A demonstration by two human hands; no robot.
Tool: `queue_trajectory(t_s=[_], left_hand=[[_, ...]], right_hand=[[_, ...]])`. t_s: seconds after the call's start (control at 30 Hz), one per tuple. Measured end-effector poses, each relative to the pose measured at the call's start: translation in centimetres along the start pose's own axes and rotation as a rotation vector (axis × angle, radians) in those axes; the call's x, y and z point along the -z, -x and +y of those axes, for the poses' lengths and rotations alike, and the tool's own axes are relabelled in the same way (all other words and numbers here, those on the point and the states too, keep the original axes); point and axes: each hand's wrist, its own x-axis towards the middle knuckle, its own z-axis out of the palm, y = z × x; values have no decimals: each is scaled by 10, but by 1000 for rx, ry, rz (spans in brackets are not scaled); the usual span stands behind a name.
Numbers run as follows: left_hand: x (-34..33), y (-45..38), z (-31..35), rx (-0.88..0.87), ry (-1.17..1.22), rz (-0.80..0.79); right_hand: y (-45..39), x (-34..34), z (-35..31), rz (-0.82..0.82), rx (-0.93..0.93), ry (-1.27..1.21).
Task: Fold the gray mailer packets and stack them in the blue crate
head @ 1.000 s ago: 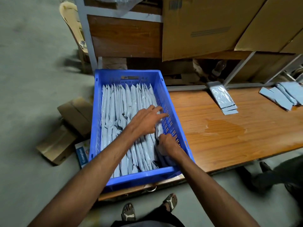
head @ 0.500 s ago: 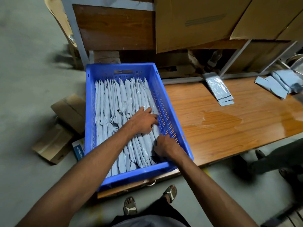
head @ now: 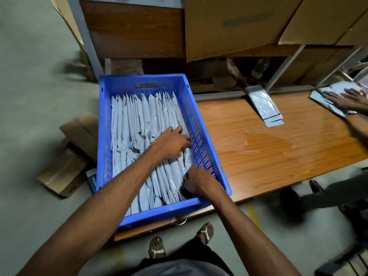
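Packets (head: 139, 140): stand on edge in rows inside the crate (head: 201, 124), so more fit
Left hand (head: 169, 144): curled fingers press the row aside
Right hand (head: 199, 182): fingers pinch one packet, seating it by the wall

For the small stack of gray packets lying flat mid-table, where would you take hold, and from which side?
Take the stack of packets at its near short end, where the staggered edges fan out and give the fingers a lip, probably coming in low from the table's front edge. It lies flat, so a pinch under that end suits best.
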Motion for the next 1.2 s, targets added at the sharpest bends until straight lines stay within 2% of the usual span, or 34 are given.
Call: queue_trajectory(t_s=[0.2,0.47,0.63,0.8,0.87,0.97,1.07,1.13,1.2], left_hand=[[8,1,-17,147,51,-56],[1,4,-9,119,6,-225],[4,0,-10,196,82,-216],[2,7,-5,151,63,-226],[11,11,-4,154,138,-248],[38,20,-9,200,338,-182],[51,31,-15,198,264,-229],[43,36,-17,181,185,-328],[32,38,-18,184,175,-324]], right_hand=[[-12,-2,6,-6,5,-98],[-22,0,1,-122,-38,-158],[-32,1,10,-152,-19,-188],[-33,2,9,-171,5,-230],[-30,0,9,-164,8,-255],[-24,-3,11,-87,4,-288],[-19,-1,8,30,50,-334],[-20,2,6,29,88,-307],[-19,4,5,1,100,-281]])
